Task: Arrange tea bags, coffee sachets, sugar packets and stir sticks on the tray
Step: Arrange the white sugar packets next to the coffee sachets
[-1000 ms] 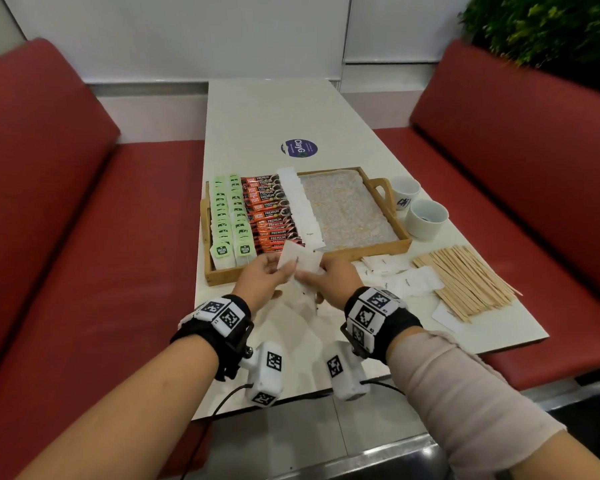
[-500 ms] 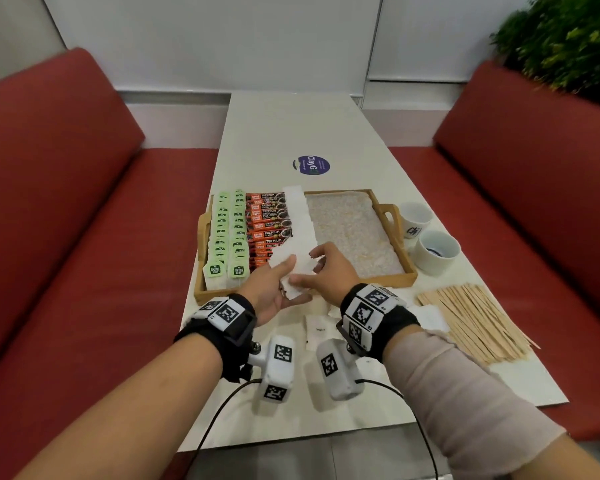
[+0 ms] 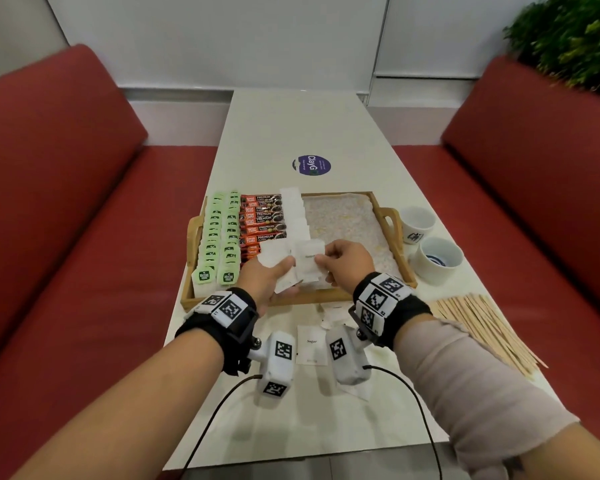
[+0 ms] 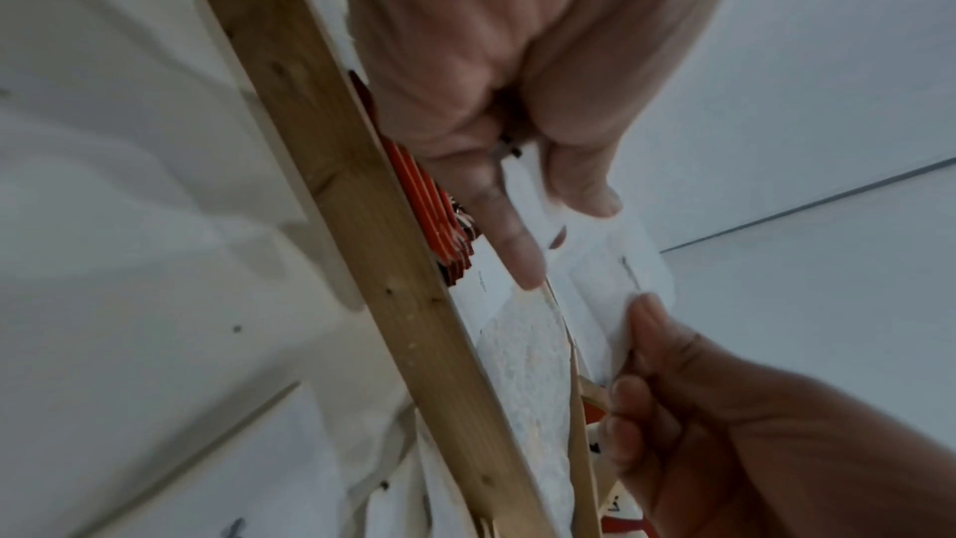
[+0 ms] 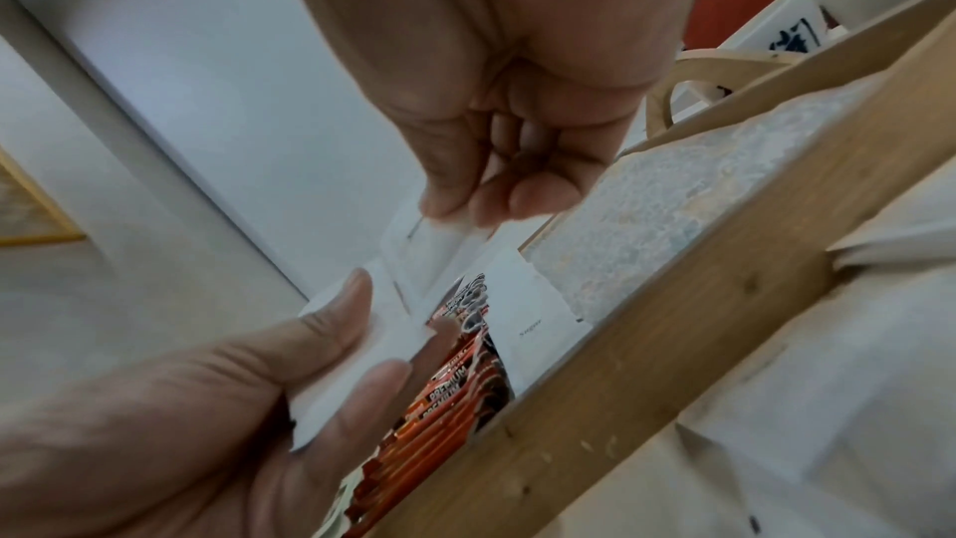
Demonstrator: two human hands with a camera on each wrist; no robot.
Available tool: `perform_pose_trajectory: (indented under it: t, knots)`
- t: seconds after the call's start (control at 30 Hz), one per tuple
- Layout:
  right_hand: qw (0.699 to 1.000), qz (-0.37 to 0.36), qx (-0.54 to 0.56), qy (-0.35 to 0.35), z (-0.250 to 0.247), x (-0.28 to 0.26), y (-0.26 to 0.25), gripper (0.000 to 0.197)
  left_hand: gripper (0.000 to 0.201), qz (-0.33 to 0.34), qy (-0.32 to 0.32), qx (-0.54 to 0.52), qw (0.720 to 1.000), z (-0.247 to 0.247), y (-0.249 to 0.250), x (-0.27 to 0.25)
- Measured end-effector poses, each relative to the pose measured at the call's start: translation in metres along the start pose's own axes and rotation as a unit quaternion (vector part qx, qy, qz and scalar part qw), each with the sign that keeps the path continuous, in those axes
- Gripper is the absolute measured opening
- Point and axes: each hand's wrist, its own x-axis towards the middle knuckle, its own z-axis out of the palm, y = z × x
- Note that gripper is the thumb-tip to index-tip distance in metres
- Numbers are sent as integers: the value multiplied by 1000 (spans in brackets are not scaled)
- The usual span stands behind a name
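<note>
From my head cam both hands cover the near end of the sugar packets row, so I can't tell how many my left hand is holding. The stir sticks get cut off behind my right sleeve. Print on the packet my right hand pinches is too blurry to read. Both wrist views crop the tray.

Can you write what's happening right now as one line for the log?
step: placing sugar | left hand: holds sugar packets | right hand: pinches one sugar packet over tray | stir sticks: on table
</note>
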Motion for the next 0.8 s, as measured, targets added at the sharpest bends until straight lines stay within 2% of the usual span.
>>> perform_pose_trajectory:
  t: [0.13,0.2,0.3,0.5,0.8]
  knots:
    - [997,61,-7,39,1,13,5,21,21,15,38,-14,999,-4,3,11]
    - [995,87,-18,41,5,22,10,25,13,17,46,-20,999,-7,5,13]
    - [992,115,-40,25,14,33,17,27,13,17,61,-27,998,-12,6,17]
    - [985,129,-118,-1,22,40,15,27,22,13,67,-37,997,-18,7,23]
    - [974,128,-187,-24,33,49,14,19,14,-9,59,-44,997,-22,8,30]
